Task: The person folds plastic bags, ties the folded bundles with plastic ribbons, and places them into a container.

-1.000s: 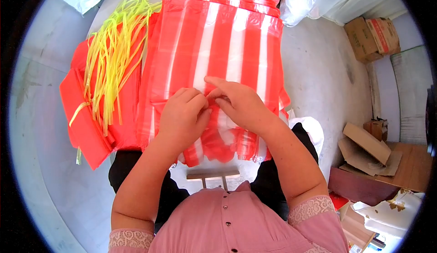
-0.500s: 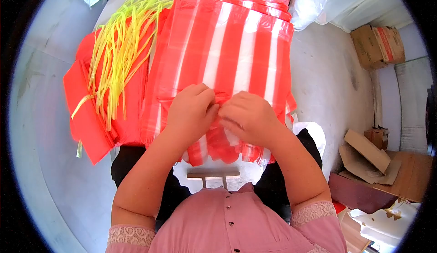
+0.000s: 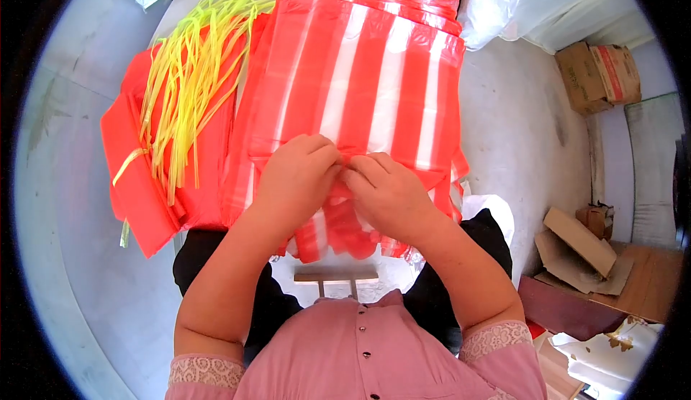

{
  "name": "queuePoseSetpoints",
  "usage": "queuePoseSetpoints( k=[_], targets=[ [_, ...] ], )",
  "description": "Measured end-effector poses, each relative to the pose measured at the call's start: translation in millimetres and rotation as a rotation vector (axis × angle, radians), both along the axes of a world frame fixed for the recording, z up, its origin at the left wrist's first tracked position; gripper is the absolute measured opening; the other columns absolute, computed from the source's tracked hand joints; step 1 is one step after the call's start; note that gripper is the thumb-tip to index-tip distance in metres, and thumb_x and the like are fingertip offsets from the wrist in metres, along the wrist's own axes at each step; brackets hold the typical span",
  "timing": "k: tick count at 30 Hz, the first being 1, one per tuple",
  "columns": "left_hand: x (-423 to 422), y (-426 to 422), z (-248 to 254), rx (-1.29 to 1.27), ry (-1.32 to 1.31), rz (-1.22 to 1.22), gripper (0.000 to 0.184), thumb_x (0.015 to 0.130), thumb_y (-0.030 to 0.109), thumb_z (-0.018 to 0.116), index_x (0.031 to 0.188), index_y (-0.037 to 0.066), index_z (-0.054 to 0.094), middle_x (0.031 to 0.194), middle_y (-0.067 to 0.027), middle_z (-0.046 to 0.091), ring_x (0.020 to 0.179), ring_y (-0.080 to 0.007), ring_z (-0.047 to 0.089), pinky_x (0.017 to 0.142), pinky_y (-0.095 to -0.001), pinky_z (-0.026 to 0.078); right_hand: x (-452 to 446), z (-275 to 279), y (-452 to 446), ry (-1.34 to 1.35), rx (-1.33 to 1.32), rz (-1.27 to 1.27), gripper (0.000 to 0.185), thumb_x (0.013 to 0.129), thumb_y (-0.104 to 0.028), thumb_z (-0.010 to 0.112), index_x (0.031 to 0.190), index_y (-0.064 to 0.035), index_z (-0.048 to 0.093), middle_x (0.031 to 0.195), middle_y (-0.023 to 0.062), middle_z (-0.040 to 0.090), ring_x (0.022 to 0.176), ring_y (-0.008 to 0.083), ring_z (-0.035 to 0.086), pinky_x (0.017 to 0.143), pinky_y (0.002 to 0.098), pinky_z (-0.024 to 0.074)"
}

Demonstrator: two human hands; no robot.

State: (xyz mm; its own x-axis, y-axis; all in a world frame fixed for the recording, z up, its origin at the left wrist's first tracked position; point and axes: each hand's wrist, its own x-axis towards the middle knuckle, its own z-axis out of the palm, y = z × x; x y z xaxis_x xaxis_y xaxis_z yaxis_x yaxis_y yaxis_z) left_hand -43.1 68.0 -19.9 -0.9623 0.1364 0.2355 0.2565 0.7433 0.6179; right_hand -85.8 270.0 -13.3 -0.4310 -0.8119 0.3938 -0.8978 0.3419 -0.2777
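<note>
A stack of red and white striped plastic bags (image 3: 360,76) lies in front of me. Over its near part, my left hand (image 3: 299,173) and my right hand (image 3: 389,191) meet with fingertips close together. Both hands have closed fingers pinching the red plastic at the near edge of the top bag. The exact fold between the fingertips is partly hidden. To the left of the stack, a bunch of yellow-green plastic strips (image 3: 188,87) rests on folded red plastic (image 3: 137,198), which has a yellow strip tied round it.
A closed cardboard box (image 3: 597,76) is at the far right. Opened cardboard (image 3: 579,249) lies on a brown wooden surface (image 3: 648,277) at the right. White plastic bags (image 3: 493,0) hang or lie beyond the stack. A wooden bar (image 3: 336,277) shows between my knees.
The stack has shifted slightly right in view. My right hand's fingers, spread a second ago, have closed in beside my left hand at the plastic.
</note>
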Motion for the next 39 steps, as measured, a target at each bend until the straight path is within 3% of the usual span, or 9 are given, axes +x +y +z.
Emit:
queuePoseSetpoints(
  k=[6, 11, 18, 23, 26, 30, 32, 35, 39],
  targets=[
    [12.2, -9.8, 21.7, -0.162, 0.101, -0.14, 0.035, 0.08, 0.011, 0.078, 0.113, 0.002, 0.071, 0.116, -0.0127, 0.07, 0.109, -0.0342, 0.065, 0.095, -0.0452, 0.054, 0.0, 7.0, 6.1, -0.022, 0.016, -0.027, 0.039, 0.08, -0.01, 0.065, 0.117, 0.0036, 0.066, 0.111, 0.014, 0.066, 0.099, 0.0302, 0.066, 0.085, 0.0387, 0.0572],
    [13.9, -15.9, 10.1, -0.302, 0.162, -0.151, 0.046, 0.072, 0.008, 0.077, 0.117, 0.004, 0.071, 0.119, -0.0113, 0.07, 0.113, -0.0323, 0.065, 0.098, -0.0448, 0.053, 0.0, 7.7, 7.1, 0.033, 0.057, -0.04, 0.04, 0.082, -0.01, 0.064, 0.119, 0.0039, 0.066, 0.117, 0.0148, 0.068, 0.103, 0.0305, 0.068, 0.088, 0.0392, 0.0575],
    [16.8, -19.6, 14.2, -0.284, 0.151, -0.101, 0.045, 0.072, 0.001, 0.073, 0.117, 0.004, 0.072, 0.123, -0.0108, 0.071, 0.117, -0.0319, 0.065, 0.103, -0.0452, 0.052, -0.4, 13.1, 11.0, -0.063, 0.09, -0.071, 0.038, 0.085, -0.008, 0.063, 0.122, 0.0026, 0.066, 0.123, 0.0185, 0.07, 0.111, 0.0335, 0.068, 0.092, 0.0425, 0.058],
    [19.8, -41.2, 16.8, -0.248, 0.137, -0.039, 0.045, 0.072, -0.004, 0.071, 0.116, 0.005, 0.072, 0.12, -0.012, 0.073, 0.119, -0.0329, 0.066, 0.105, -0.0458, 0.052, -6.8, 27.4, 14.2, -0.284, 0.148, -0.15, 0.038, 0.087, -0.006, 0.062, 0.125, -0.0027, 0.068, 0.115, 0.0173, 0.073, 0.107, 0.0343, 0.071, 0.089, 0.0449, 0.0583],
    [23.8, -50.0, 24.5, -0.22, 0.094, -0.011, 0.042, 0.071, -0.004, 0.074, 0.112, 0.006, 0.073, 0.116, -0.0138, 0.074, 0.116, -0.0343, 0.067, 0.102, -0.0459, 0.053, -9.6, 36.3, 15.3, -0.377, 0.181, -0.174, 0.037, 0.089, -0.008, 0.062, 0.125, -0.0049, 0.069, 0.111, 0.0172, 0.074, 0.103, 0.0357, 0.071, 0.087, 0.0474, 0.0578],
    [32.8, -59.4, 33.3, -0.077, -0.213, 0.081, 0.033, 0.079, 0.002, 0.078, 0.111, 0.003, 0.072, 0.105, -0.0158, 0.074, 0.101, -0.0332, 0.071, 0.091, -0.041, 0.056, -19.1, 40.7, 23.3, -0.547, 0.248, -0.126, 0.027, 0.094, -0.017, 0.061, 0.116, -0.0046, 0.07, 0.101, 0.0205, 0.072, 0.096, 0.0391, 0.07, 0.083, 0.0504, 0.0558],
    [35.0, -59.0, 45.3, -0.025, -0.451, 0.172, 0.03, 0.083, 0.006, 0.08, 0.112, 0.002, 0.071, 0.098, -0.0165, 0.073, 0.092, -0.0307, 0.072, 0.084, -0.0385, 0.056, -29.1, 44.1, 26.2, -0.679, 0.283, -0.133, 0.017, 0.095, -0.013, 0.062, 0.107, -0.001, 0.068, 0.091, 0.0196, 0.069, 0.085, 0.0355, 0.067, 0.075, 0.0436, 0.0526],
    [37.0, -63.3, 36.0, 0.13, -0.394, 0.184, 0.029, 0.089, 0.01, 0.079, 0.114, 0.0, 0.07, 0.09, -0.0177, 0.071, 0.084, -0.0256, 0.07, 0.08, -0.0366, 0.055, -44.7, 44.4, 22.9, -0.787, 0.283, -0.166, 0.015, 0.097, -0.013, 0.064, 0.094, 0.0019, 0.064, 0.079, 0.0171, 0.063, 0.072, 0.0288, 0.06, 0.068, 0.0388, 0.0481],
    [34.0, -62.9, 24.0, 0.179, -0.326, 0.275, 0.022, 0.091, 0.017, 0.075, 0.103, 0.0, 0.066, 0.082, -0.021, 0.065, 0.075, -0.039, 0.063, 0.068, -0.0434, 0.05, -61.0, 33.4, 17.5, -0.835, 0.227, -0.203, 0.022, 0.097, -0.016, 0.066, 0.087, 0.0025, 0.061, 0.073, 0.0128, 0.057, 0.066, 0.0208, 0.053, 0.065, 0.037, 0.0451]
  ],
)
